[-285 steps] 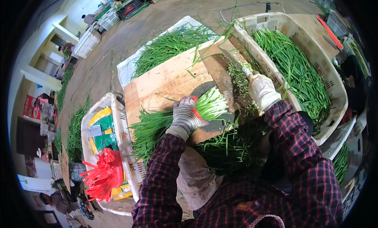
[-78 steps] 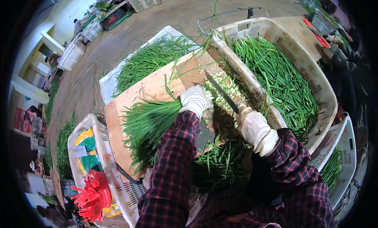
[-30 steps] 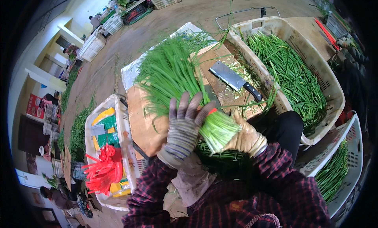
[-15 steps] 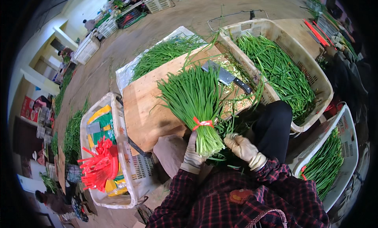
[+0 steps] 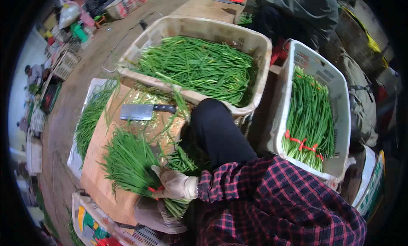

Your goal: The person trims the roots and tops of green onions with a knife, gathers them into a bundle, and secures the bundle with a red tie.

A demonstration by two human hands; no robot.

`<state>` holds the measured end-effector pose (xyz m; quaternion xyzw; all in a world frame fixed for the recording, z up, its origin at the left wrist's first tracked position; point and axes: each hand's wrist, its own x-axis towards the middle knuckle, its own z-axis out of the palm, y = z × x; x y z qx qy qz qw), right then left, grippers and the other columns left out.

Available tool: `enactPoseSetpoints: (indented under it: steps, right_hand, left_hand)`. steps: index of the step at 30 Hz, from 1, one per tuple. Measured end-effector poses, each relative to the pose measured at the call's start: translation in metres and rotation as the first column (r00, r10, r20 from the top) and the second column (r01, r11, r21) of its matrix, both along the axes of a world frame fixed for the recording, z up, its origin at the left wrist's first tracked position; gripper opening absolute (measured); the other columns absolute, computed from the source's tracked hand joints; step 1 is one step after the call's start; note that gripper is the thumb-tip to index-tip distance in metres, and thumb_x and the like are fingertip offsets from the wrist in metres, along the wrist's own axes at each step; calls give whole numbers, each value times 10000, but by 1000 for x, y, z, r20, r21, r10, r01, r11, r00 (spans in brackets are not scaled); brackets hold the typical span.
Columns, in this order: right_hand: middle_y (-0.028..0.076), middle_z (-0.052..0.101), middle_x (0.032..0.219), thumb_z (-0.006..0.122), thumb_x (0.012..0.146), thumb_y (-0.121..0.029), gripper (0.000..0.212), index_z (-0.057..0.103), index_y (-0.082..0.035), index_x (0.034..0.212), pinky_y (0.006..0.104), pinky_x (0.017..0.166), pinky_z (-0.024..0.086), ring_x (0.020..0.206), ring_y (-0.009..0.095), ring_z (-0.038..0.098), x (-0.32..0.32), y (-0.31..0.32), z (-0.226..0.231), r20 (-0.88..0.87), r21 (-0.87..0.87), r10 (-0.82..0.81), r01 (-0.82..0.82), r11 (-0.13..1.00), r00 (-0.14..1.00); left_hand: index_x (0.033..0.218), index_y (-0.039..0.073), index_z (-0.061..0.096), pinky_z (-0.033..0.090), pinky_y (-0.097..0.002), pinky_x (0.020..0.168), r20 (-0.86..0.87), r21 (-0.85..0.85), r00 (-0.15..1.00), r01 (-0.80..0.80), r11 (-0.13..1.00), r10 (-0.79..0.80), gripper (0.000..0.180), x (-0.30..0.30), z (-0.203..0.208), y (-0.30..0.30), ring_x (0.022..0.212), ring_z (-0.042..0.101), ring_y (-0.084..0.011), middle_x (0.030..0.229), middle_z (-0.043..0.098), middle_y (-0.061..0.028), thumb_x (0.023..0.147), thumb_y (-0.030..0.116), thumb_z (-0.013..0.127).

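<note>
**Right hand now on the tied bundle; view swung right**

Since the earlier frame, your right hand has come from beside the stems onto the bundle of green leaves. It is found clasped over the bundle at the red tie. Your left hand appears to be the striped glove below the stem ends, mostly hidden; its grip cannot be determined.

The bundle lies tilted, leaves over the wooden board, stems toward your body. The cleaver remains on the board among pale trimmings, out of hand. Assessment: tying is complete and this is handling, not cutting.

Further out, the large crate holds loose leaves. The white crate, now wholly in view to your right, contains similar red-tied bundles.

Markings: red print on the white crate's far wall, too small to read.
</note>
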<state>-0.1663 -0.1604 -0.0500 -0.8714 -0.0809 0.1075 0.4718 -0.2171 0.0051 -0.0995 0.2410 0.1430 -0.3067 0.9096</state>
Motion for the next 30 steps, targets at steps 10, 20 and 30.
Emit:
enactPoseSetpoints:
  steps: [10, 20, 30]
  right_hand:
    - [211, 624, 1106, 737, 681, -620, 920, 514, 105, 1203, 349, 870, 459, 1022, 264, 594, 23, -30, -9, -537, 408, 113, 140, 902, 836]
    - [81, 641, 971, 771, 800, -306, 520, 576, 67, 1104, 272, 773, 467, 840, 132, 566, -24, -39, -22, -523, 400, -105, 352, 846, 846]
    - [50, 670, 893, 648, 895, -243, 250, 619, -21, 1006, 292, 703, 545, 757, 145, 651, -22, -64, 8, -585, 698, 106, 433, 570, 804]
  left_hand:
    - [1404, 72, 382, 371, -380, 1061, -38, 191, 992, 122, 974, -117, 661, 11, 42, -48, 1227, 470, -236, 1364, 468, -112, 917, 488, 546]
    - [1280, 59, 507, 457, -329, 952, -164, 169, 986, 34, 985, -6, 589, 2, 55, -34, 1042, 583, -176, 1180, 606, -91, 866, 449, 659]
    - [1233, 60, 541, 519, -360, 846, 204, 222, 945, -299, 928, 256, 554, 49, 46, -63, 955, 625, -184, 1086, 647, -63, 781, 261, 790]
